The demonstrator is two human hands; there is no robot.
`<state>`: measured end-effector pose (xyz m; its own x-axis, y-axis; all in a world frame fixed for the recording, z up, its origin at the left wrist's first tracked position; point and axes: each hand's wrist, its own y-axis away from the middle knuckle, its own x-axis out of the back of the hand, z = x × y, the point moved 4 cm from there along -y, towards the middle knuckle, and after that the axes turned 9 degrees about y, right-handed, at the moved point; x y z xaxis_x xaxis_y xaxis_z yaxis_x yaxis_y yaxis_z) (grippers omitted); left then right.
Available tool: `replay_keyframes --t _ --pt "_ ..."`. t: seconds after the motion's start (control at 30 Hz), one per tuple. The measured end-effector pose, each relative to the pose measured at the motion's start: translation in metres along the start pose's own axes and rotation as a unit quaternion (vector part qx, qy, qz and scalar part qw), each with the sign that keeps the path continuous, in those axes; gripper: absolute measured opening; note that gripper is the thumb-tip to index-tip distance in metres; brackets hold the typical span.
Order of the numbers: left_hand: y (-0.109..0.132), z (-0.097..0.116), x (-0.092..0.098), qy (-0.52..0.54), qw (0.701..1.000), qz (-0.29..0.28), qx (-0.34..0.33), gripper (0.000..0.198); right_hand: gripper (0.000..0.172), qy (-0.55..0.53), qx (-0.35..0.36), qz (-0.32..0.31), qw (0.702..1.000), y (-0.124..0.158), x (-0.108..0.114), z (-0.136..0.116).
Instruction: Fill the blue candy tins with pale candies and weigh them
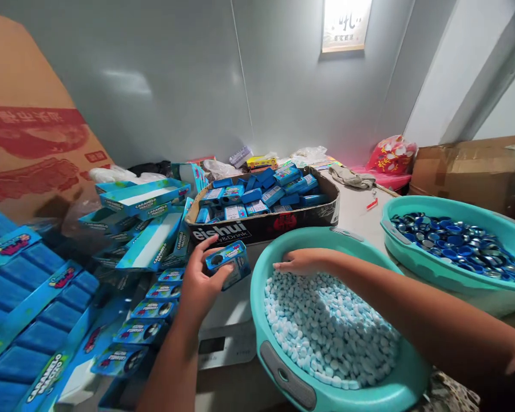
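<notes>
My left hand (199,280) is closed round a small blue candy box (228,262), holding it just left of a teal basin (278,366). The basin is full of small white and pale blue tablets (326,326). My right hand (300,262) reaches into the basin from the right and rests on the tablets at its far side, fingers curled down among them. Whether it holds any tablets is hidden.
A black cardboard tray (261,226) of blue boxes stands behind the basin. A second teal basin (450,269) with blue caps is at right. Blue display cartons (143,197) and stacked boxes (152,309) fill the left. A scale (225,343) lies below my left hand. Brown cartons (476,169) stand far right.
</notes>
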<state>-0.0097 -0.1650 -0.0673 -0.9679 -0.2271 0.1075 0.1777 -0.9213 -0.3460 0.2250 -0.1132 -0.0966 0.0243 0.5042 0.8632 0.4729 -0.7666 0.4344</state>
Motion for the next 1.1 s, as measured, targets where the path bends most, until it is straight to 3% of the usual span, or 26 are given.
replay_keyframes --t 0.13,0.27,0.43,0.57,0.83,1.1 --pt "0.003 -0.013 0.0 0.022 0.999 -0.011 -0.03 0.042 0.071 -0.054 0.007 -0.025 0.998 -0.005 -0.005 0.005" --pt "0.004 -0.013 0.003 -0.012 0.998 0.027 -0.059 0.032 0.07 -0.039 0.004 -0.017 0.999 -0.007 -0.008 0.006" --pt "0.007 -0.011 0.0 -0.05 0.996 0.005 -0.078 0.035 0.069 0.005 0.001 -0.006 1.0 -0.011 -0.013 0.005" --pt "0.008 -0.006 0.002 -0.05 0.993 0.019 -0.102 0.032 0.066 0.039 -0.01 -0.008 0.999 -0.01 -0.015 0.002" --pt "0.008 0.003 0.012 -0.022 0.993 0.057 -0.1 0.034 0.063 0.074 0.009 -0.06 0.995 -0.003 -0.014 -0.012" --pt "0.01 0.008 0.013 -0.016 0.994 0.054 -0.093 0.038 0.062 0.085 0.016 -0.089 0.992 0.001 -0.013 -0.017"
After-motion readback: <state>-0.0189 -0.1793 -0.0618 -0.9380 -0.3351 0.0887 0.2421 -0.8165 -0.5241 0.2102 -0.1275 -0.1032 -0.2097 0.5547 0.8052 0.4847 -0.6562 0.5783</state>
